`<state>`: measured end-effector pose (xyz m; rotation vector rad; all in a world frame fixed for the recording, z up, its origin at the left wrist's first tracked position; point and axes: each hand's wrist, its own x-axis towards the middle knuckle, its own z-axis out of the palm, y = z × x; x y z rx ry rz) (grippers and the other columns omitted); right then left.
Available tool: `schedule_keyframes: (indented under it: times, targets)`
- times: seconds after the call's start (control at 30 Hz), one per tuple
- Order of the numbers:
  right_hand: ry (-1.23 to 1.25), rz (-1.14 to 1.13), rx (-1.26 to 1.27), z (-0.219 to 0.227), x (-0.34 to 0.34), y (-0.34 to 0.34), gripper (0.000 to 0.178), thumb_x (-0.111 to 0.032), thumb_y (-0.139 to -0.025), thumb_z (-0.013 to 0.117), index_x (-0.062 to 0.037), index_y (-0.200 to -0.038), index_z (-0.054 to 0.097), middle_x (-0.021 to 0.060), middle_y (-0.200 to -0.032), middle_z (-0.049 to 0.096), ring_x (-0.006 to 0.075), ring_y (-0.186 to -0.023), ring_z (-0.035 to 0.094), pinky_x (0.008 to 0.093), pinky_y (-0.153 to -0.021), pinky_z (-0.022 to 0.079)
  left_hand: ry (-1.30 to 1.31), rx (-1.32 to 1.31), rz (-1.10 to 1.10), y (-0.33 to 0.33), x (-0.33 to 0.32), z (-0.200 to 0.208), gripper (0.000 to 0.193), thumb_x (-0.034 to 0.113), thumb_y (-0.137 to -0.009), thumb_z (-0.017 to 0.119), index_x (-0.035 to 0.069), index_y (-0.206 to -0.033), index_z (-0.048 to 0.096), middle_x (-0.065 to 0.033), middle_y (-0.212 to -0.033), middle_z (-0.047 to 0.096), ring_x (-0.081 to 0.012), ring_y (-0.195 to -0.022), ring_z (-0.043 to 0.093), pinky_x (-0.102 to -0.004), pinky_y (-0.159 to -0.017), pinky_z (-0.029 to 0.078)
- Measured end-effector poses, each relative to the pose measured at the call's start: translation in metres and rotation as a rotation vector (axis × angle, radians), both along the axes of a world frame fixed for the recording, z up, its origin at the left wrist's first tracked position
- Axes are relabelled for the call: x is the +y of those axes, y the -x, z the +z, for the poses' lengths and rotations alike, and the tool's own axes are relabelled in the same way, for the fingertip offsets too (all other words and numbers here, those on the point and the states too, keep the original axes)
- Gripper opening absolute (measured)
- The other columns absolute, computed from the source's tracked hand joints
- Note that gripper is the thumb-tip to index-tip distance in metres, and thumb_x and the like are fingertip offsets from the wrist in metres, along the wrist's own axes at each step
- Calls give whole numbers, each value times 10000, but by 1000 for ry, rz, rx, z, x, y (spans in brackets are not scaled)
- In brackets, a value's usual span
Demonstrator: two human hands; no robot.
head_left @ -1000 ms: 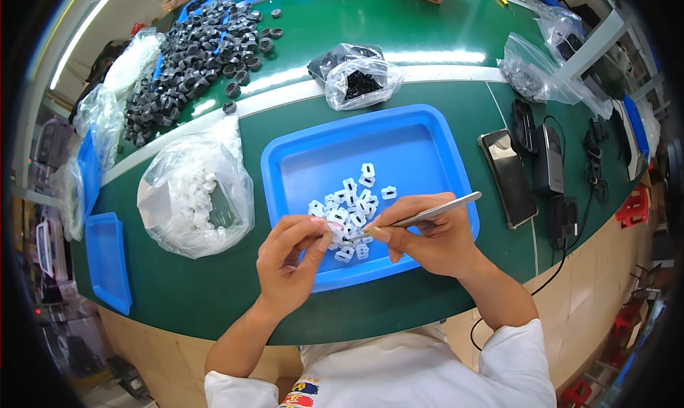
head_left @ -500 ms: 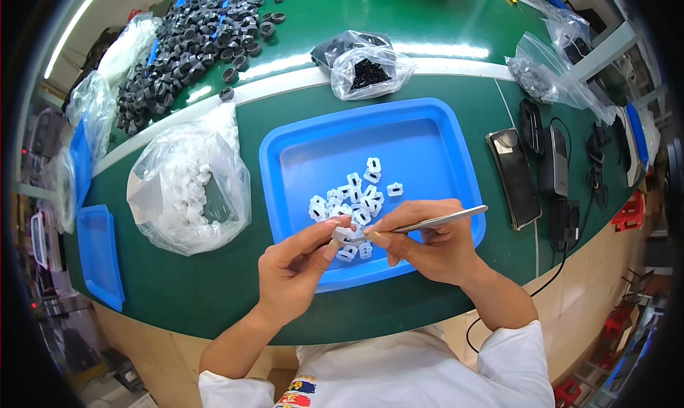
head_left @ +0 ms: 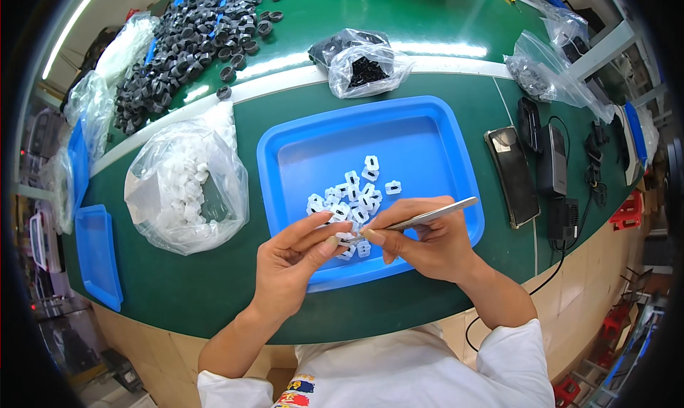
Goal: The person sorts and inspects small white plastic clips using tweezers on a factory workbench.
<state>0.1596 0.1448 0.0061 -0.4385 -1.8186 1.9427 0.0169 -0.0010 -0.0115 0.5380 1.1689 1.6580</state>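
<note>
Head view, looking down on a green workbench (head_left: pixel 299 280) with 2 bare hands meeting over the near edge of a blue tray (head_left: pixel 427 133). Left hand (head_left: pixel 288 265) entering from lower left, palm turned inward, thumb and forefinger drawn together at the tips, apparently pinching 1 small white plastic piece, though too small to tell for certain. Right hand (head_left: pixel 431 244) entering from lower right, fingers closed around slim metal tweezers (head_left: pixel 420 220). Tweezers' long axis running from upper right down to lower left, tip aimed at the left hand's fingertips and nearly touching them. Loose cluster of small white plastic parts (head_left: pixel 353 198) lying in the tray just beyond and above both sets of fingertips, a few directly beneath them; both hands about equally near, the tweezer tip nearest of all. Left of the tray, a clear bag of white parts (head_left: pixel 182 187). Far left, a smaller blue tray (head_left: pixel 96 255) near the bench edge. Farther back, a heap of black rings (head_left: pixel 185 41) spread on the bench, and 2 clear bags of small black parts (head_left: pixel 363 66) just behind the tray. Right of the tray, a dark phone (head_left: pixel 511 176) lying flat, with black cables and adapters (head_left: pixel 552 166) beside it.
</note>
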Motion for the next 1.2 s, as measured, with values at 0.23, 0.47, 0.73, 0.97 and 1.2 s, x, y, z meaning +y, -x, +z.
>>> schedule_keyframes:
  times: [0.23, 0.47, 0.73, 0.97, 1.2]
  targets:
    - [18, -17, -11, 2, -1, 1, 93, 1, -804, 648, 53, -881, 640, 107, -715, 626, 129, -560, 599, 221, -480, 487, 27, 47, -11, 0, -2, -2, 355, -54, -825, 591, -23, -1173, 526, -187, -1082, 616, -185, -995, 602, -272, -834, 508]
    - [4, -14, 1, -2, 0, 2, 92, 8, -805, 643, 53, -885, 640, 108, -725, 630, 134, -585, 609, 221, -501, 502, 55, 55, 11, -1, -1, -2, 354, -46, -812, 614, -27, -1157, 538, -183, -1048, 631, -179, -957, 617, -269, -820, 512]
    - [51, -34, -2, 0, -1, -2, 85, -28, -812, 645, 20, -881, 655, 73, -733, 635, 108, -607, 607, 209, -516, 492, 106, -31, 88, -2, 1, 0, 355, -62, -785, 630, -32, -1131, 555, -191, -1027, 636, -197, -925, 631, -297, -830, 514]
    - [45, -26, -15, 0, -2, 0, 91, -1, -807, 646, 52, -880, 638, 111, -737, 630, 138, -589, 616, 231, -519, 517, 88, -81, 71, 0, -1, 2, 350, -78, -781, 620, -41, -1123, 554, -200, -1012, 636, -214, -927, 632, -328, -825, 533]
    - [75, -20, -10, 0, -3, 0, 112, -24, -816, 645, 59, -890, 630, 109, -738, 628, 137, -608, 621, 239, -546, 528, 123, -156, 63, 1, -1, 3, 341, -72, -765, 637, -49, -1097, 562, -208, -991, 638, -234, -922, 637, -351, -804, 546]
